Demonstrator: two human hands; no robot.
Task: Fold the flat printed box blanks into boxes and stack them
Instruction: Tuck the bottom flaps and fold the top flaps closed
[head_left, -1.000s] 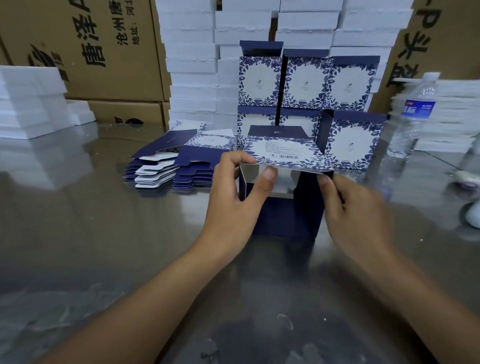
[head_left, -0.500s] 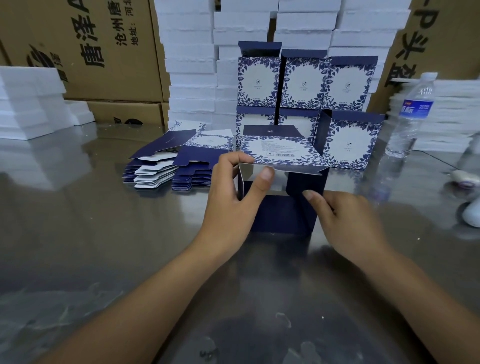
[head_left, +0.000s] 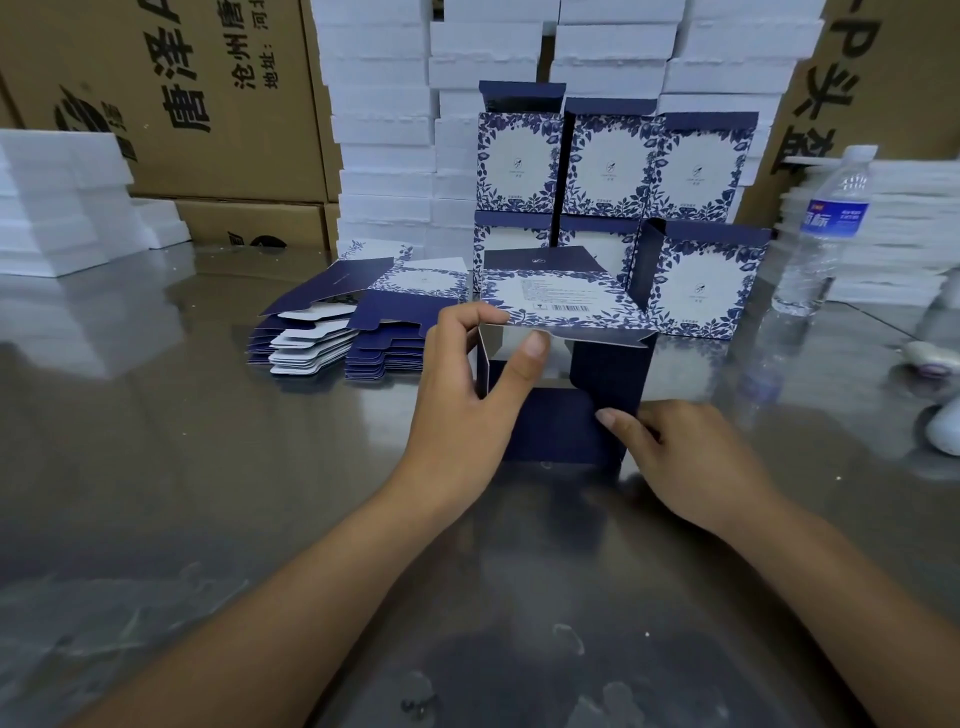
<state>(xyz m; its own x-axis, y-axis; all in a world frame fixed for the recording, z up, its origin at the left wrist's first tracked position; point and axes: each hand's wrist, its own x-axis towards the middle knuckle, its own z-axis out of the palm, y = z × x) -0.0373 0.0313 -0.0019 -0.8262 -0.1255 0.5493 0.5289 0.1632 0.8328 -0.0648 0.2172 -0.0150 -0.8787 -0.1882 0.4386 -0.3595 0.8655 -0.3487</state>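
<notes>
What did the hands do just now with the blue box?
The right hand slid down from the top right corner of the half-folded box to its lower dark flap, fingers touching it. The left hand keeps pinching the top left edge; the box stayed put.

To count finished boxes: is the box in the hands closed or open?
Open. The box shows its white inside, its dark flaps untucked; the left hand pinches its top edge.

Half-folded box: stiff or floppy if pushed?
Likely floppy: the half-folded box is thin card with open flaps. Probably light, since the left hand holds it by a pinch. It may slide on the glossy table.
</notes>
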